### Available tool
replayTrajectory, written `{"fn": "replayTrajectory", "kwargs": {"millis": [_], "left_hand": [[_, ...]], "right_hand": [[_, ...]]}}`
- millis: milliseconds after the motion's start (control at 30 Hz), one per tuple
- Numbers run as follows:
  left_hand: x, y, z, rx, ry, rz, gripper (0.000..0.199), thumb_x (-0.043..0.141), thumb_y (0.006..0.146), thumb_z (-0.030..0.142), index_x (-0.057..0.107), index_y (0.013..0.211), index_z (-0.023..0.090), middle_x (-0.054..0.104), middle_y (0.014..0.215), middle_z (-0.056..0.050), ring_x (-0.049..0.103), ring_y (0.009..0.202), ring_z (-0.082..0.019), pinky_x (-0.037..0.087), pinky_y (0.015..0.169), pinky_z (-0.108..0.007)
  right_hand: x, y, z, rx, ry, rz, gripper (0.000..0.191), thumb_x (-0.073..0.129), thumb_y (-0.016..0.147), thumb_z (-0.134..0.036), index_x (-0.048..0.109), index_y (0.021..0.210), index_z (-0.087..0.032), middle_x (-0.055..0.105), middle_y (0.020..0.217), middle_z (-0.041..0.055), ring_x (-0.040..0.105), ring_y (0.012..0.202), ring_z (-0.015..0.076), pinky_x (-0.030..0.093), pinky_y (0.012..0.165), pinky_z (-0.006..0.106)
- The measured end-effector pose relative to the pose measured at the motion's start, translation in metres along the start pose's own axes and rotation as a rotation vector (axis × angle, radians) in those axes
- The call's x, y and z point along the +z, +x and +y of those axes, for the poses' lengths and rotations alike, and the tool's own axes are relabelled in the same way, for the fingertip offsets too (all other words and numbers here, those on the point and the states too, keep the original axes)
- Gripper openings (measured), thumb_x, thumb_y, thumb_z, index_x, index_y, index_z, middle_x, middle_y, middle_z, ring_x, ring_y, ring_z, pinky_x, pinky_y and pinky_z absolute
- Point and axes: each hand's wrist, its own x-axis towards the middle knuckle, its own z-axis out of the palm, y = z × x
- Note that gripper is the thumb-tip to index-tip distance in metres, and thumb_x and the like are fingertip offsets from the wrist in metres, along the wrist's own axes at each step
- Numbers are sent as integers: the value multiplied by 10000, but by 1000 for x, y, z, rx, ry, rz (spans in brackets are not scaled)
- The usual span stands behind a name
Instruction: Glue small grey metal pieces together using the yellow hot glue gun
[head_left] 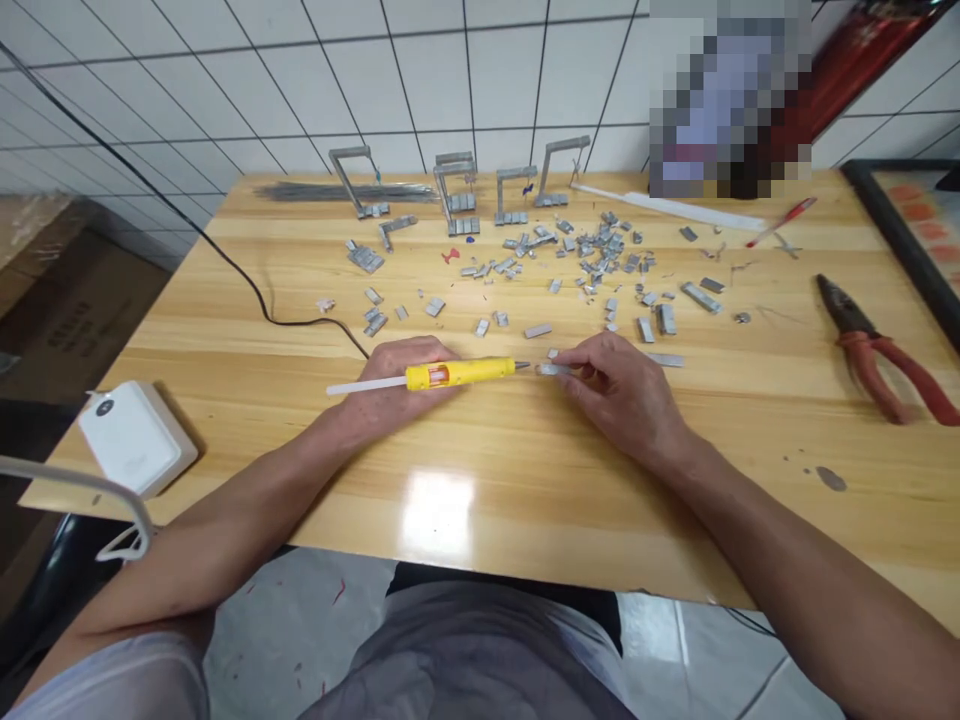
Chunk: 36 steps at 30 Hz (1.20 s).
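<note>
A yellow hot glue gun lies across my left hand, whose fingers are wrapped round it. A white glue stick sticks out of its back end, and its metal nozzle points to the right. My right hand pinches a small grey strip piece between thumb and fingertips, just off the nozzle tip. I cannot tell whether nozzle and piece touch. Several small grey blocks are scattered behind both hands. Little grey frames with hooked tops stand farther back.
Pliers with red handles lie at the right. A white box-shaped device sits at the left edge, near a black cable. Thin grey rods, a white strip and a red pen lie along the back.
</note>
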Motion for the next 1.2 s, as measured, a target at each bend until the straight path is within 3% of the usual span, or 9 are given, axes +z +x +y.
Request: {"fn": "replayTrajectory", "kwargs": {"millis": [333, 667, 800, 900, 1000, 1200], "left_hand": [[6, 1, -3, 72, 6, 34, 165, 694, 1001, 322, 798, 1080, 220, 836, 1012, -71, 773, 888, -211, 561, 794, -342], [11, -1, 2, 76, 130, 80, 129, 631, 918, 282, 739, 973, 237, 816, 933, -50, 740, 852, -222, 524, 817, -367], [14, -2, 0, 79, 94, 123, 128, 626, 961, 270, 746, 938, 236, 783, 846, -34, 706, 776, -197, 498, 768, -360], [14, -4, 0, 56, 70, 151, 142, 634, 975, 294, 765, 979, 238, 803, 887, -49, 717, 798, -207, 511, 778, -376], [13, -5, 0, 42, 65, 139, 161, 639, 983, 327, 777, 1027, 256, 826, 937, -58, 739, 835, -230, 540, 830, -408], [11, -8, 0, 65, 49, 109, 177, 640, 986, 343, 784, 1089, 343, 833, 959, -24, 762, 851, -256, 575, 834, -427]], "right_hand": [[0, 4, -5, 43, 51, 20, 113, 707, 964, -248, 795, 1034, -253, 719, 806, 31, 603, 688, 173, 494, 627, 323], [-5, 21, -17, 234, 159, -30, 74, 752, 883, -257, 809, 928, -238, 740, 801, 17, 582, 659, 147, 486, 618, 291], [-10, 27, -24, 212, 135, -37, 71, 761, 871, -214, 810, 915, -239, 721, 770, 3, 572, 651, 142, 498, 653, 299], [-5, 27, -23, 182, 110, 32, 67, 753, 903, -222, 802, 942, -244, 729, 794, 10, 571, 654, 147, 508, 664, 310], [2, 23, -18, 147, 114, 110, 86, 730, 932, -234, 798, 983, -248, 740, 854, 27, 580, 674, 155, 510, 650, 316], [6, 13, -7, 110, 135, 136, 68, 707, 975, -220, 757, 1006, -255, 702, 841, 22, 595, 704, 166, 515, 645, 321]]}}
